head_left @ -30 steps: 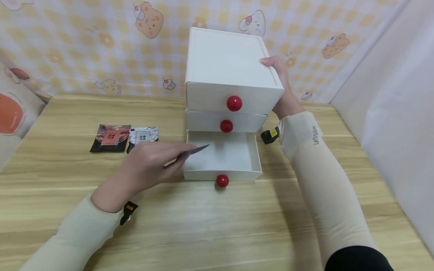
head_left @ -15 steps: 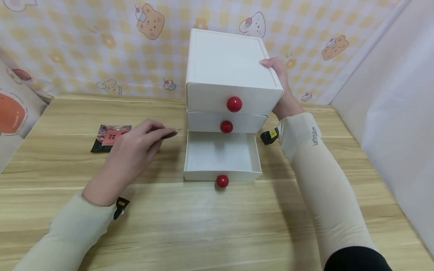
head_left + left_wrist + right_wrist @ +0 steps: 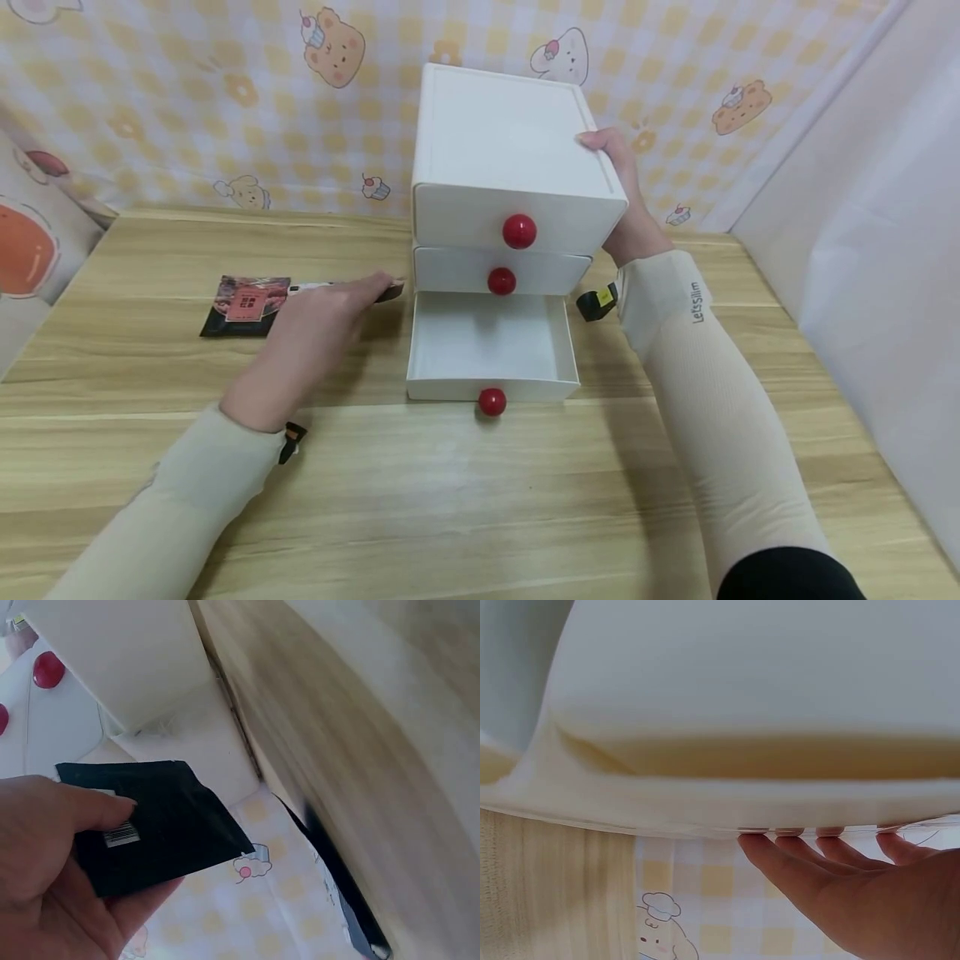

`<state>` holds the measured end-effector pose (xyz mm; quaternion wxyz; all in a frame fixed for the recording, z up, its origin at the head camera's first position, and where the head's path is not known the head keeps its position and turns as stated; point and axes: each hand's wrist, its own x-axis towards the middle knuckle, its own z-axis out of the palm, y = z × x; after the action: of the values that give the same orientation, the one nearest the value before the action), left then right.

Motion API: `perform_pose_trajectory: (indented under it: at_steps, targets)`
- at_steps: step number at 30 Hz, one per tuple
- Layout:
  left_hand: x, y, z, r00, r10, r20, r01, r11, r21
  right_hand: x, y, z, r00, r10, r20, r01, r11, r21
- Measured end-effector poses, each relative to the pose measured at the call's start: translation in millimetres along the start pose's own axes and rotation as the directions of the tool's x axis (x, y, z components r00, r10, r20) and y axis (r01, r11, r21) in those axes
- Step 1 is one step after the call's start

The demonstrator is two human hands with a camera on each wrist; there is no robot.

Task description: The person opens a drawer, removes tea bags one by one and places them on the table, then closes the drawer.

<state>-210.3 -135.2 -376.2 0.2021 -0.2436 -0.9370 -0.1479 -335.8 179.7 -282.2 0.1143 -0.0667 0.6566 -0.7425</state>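
Observation:
My left hand (image 3: 318, 333) pinches a black sachet (image 3: 165, 832) just left of the white drawer cabinet (image 3: 513, 137). The thumb lies on the dark back of the sachet, beside a white barcode label. A red-and-black sachet (image 3: 247, 304) lies flat on the table at the left. Mostly hidden behind the left hand is a pale-patterned sachet (image 3: 303, 287). The bottom drawer (image 3: 450, 388) stands pulled out, with nothing visible inside. My right hand (image 3: 626, 196) steadies the cabinet's right side: its thumb rests on the top edge and straight fingertips press the side wall.
The upper two drawers, with red knobs (image 3: 519, 232), are closed. A yellow-checked cloth (image 3: 225, 125) with cartoon prints hangs behind the wooden table (image 3: 420, 500). White fabric (image 3: 862, 208) borders the right side.
My left hand has drawn the sachet back leftward from above the open drawer to beside the cabinet, and its back has turned upward. The right hand has kept its place.

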Motion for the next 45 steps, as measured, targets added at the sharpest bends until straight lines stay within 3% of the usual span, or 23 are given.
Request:
perform_pose_trajectory:
  at_steps: [9, 24, 28, 35, 45]
  targets:
    - [11.1, -0.5, 10.3, 0.988, -0.046, 0.147, 0.049, 0.999, -0.012, 0.2, -0.4, 0.5, 1.0, 0.002, -0.012, -0.001, 1.0, 0.009]
    - [20.1, -5.1, 18.6, 0.955, -0.073, 0.289, 0.085, 0.996, -0.03, 1.0, -0.2, 0.4, 1.0, 0.003, -0.008, -0.002, 1.0, 0.015]
    - [21.6, -5.3, 18.7, 0.931, -0.096, 0.351, 0.125, 0.99, -0.061, 1.7, -0.6, -0.2, 1.0, 0.015, -0.006, -0.015, 0.999, 0.029]
    - [21.7, -7.2, 19.8, 0.874, -0.098, 0.475, 0.15, 0.986, -0.072, 3.2, -0.9, -0.9, 1.0, 0.022, -0.013, -0.021, 0.997, 0.07]
    - [16.7, -10.6, 19.6, 0.815, -0.135, 0.564, 0.209, 0.975, -0.068, 2.7, -1.4, -1.4, 0.999, 0.044, -0.024, -0.042, 0.997, 0.067]
